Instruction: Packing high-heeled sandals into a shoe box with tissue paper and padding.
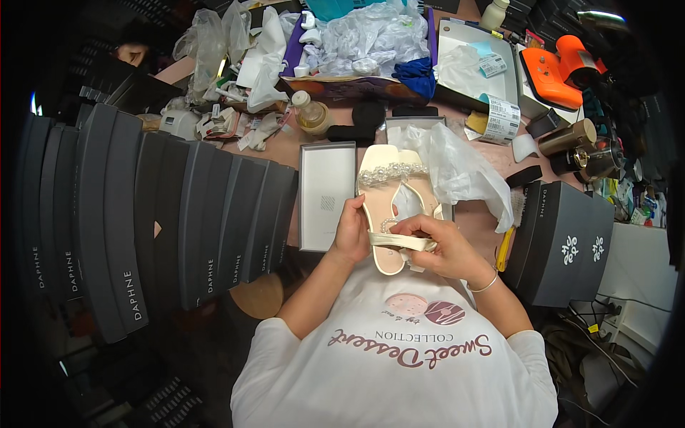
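Observation:
I hold a pair of cream flat sandals (380,205) in front of my chest, toes pointing away from me. Clear beads trim the front strap, and the second sandal lies mostly behind the first. My left hand (351,230) is closed on the left edge of the pair, its thumb along the side. At the ankle strap (385,240), my right hand (444,247) is closed with fingertips pinching near the buckle; the exact grip is partly hidden. White tissue paper (467,175) spills from a shoe box behind the sandals. Left of them lies an open grey tray-like box part (328,167).
Dark shoe boxes (121,214) stand in a long row at left, and more boxes (564,242) stand at right. Along the back are a bin of crumpled plastic (371,39), a pump bottle (310,113), a label roll (501,120) and an orange device (553,75).

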Demonstrator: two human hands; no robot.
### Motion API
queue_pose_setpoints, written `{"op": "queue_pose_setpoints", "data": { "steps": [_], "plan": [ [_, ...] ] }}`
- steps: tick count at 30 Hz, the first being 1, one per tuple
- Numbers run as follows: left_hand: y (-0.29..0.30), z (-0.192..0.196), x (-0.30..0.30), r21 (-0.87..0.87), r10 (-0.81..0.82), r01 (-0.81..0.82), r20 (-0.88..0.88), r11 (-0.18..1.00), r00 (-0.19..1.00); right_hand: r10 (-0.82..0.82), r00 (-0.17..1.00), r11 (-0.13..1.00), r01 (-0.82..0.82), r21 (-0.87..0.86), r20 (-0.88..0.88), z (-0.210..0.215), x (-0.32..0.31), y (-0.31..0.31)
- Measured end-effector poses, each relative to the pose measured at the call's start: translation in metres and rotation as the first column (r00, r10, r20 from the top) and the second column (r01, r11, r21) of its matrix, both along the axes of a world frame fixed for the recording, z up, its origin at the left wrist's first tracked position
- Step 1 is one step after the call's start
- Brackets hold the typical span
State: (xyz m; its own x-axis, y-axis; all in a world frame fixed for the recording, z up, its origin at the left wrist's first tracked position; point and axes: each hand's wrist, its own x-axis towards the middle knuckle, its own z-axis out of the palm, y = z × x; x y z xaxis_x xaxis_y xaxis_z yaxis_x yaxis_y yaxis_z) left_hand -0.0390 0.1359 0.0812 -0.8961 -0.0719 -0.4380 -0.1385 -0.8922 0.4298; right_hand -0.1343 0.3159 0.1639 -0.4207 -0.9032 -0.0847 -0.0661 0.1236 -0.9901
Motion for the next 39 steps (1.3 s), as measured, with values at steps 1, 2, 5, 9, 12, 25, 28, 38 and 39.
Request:
{"op": "queue_pose_setpoints", "data": {
  "steps": [1, 2, 5, 9, 12, 25, 28, 38, 39],
  "plan": [
    [0.000, 0.000, 0.001, -0.003, -0.006, 0.006, -0.007, 1.000, 1.000, -0.003, 1.000, 1.000, 0.003, -0.002, 0.008, -0.001, 0.001, 0.001],
    [0.000, 0.002, 0.000, -0.024, -0.006, 0.006, -0.015, 1.000, 1.000, -0.007, 1.000, 1.000, 0.007, -0.006, 0.011, -0.001, 0.002, 0.002],
    [-0.001, 0.011, 0.001, -0.100, -0.014, 0.011, -0.037, 0.995, 0.999, -0.009, 0.998, 0.999, 0.010, -0.033, 0.058, -0.004, 0.001, 0.006],
    [-0.004, 0.025, 0.003, -0.181, -0.041, 0.030, -0.059, 0.983, 0.997, -0.016, 0.985, 0.995, 0.032, -0.093, 0.171, -0.010, 0.002, 0.009],
    [-0.005, 0.029, 0.004, -0.368, -0.084, 0.071, -0.018, 0.927, 0.996, -0.022, 0.980, 0.996, 0.038, -0.078, 0.200, -0.013, 0.001, 0.012],
    [-0.004, 0.040, -0.022, 0.030, 0.322, -0.329, 0.138, 0.944, 0.937, 0.149, 0.690, 0.949, -0.301, -0.093, -0.709, 0.025, 0.038, -0.026],
    [-0.010, 0.036, -0.027, 0.200, 0.376, -0.375, 0.032, 0.905, 0.926, 0.132, 0.604, 0.933, -0.343, -0.107, -0.786, 0.026, 0.045, -0.025],
    [-0.010, 0.033, -0.030, 0.455, 0.302, -0.217, -0.121, 0.863, 0.946, 0.175, 0.656, 0.918, -0.379, -0.120, -0.734, 0.023, 0.050, -0.025],
    [-0.009, 0.032, -0.030, 0.474, 0.298, -0.204, -0.132, 0.857, 0.945, 0.181, 0.659, 0.918, -0.379, -0.115, -0.730, 0.024, 0.049, -0.025]
  ]
}}
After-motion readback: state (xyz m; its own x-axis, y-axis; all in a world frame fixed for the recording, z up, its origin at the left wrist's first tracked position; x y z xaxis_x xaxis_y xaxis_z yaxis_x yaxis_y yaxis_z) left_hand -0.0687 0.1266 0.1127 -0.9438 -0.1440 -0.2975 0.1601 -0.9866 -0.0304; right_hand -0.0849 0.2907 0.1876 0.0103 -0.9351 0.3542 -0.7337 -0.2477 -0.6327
